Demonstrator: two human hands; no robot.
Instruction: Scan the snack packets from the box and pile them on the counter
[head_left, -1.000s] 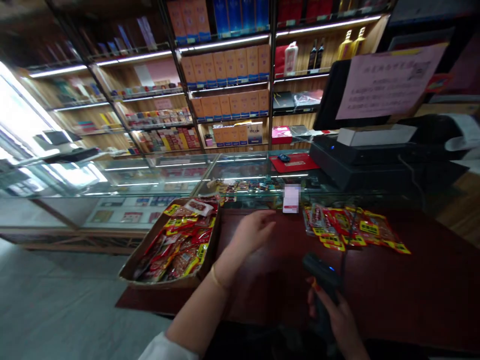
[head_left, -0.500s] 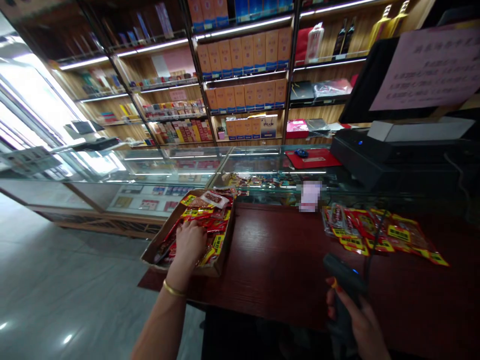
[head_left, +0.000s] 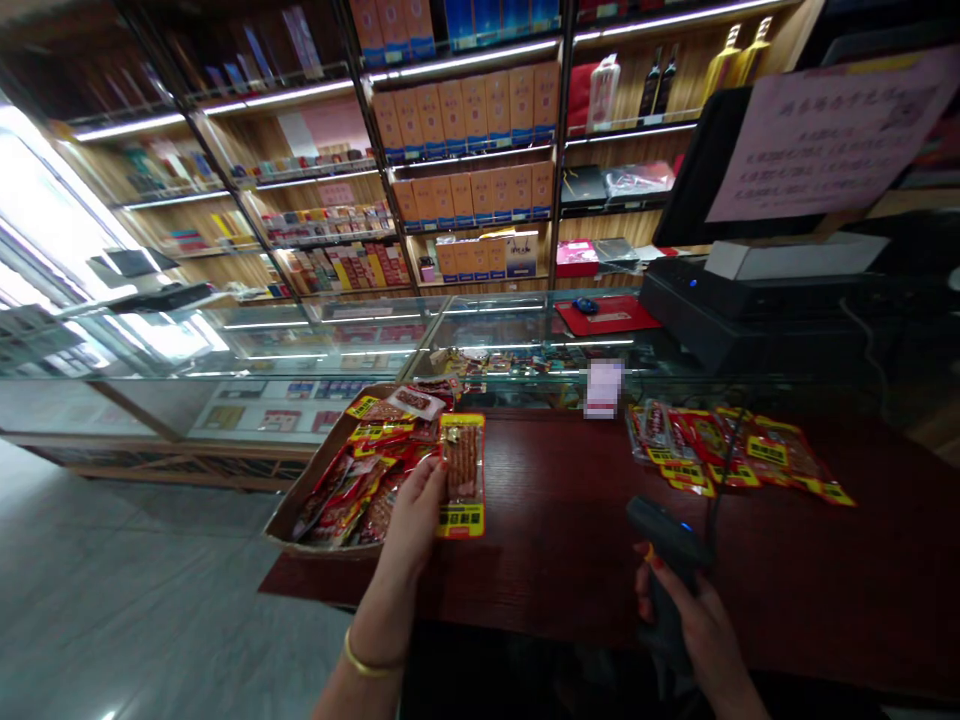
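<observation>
Pinched in my left hand [head_left: 414, 512] is a snack packet [head_left: 463, 470], clear in the middle with a red and yellow border. It is held upright at the right side of a cardboard box [head_left: 281, 517] filled with similar red and yellow packets [head_left: 364, 465]. My right hand [head_left: 690, 610] grips a dark barcode scanner [head_left: 667, 540] by its handle, with a small blue light lit on top. Beyond the scanner, several more snack packets [head_left: 739, 445] lie overlapping on the dark red wooden counter [head_left: 540, 530].
A glass display case [head_left: 495, 325] runs behind the counter, with a red mat [head_left: 622, 315] and a blue mouse [head_left: 585, 305] on it. At the right stands a monitor [head_left: 694, 180] bearing a pink paper sheet [head_left: 817, 140]. Shelves of boxes [head_left: 472, 110] line the wall.
My left hand has come up and right out of the box, now with a snack packet in it. My right hand still holds the scanner. The whole view has shifted slightly.
</observation>
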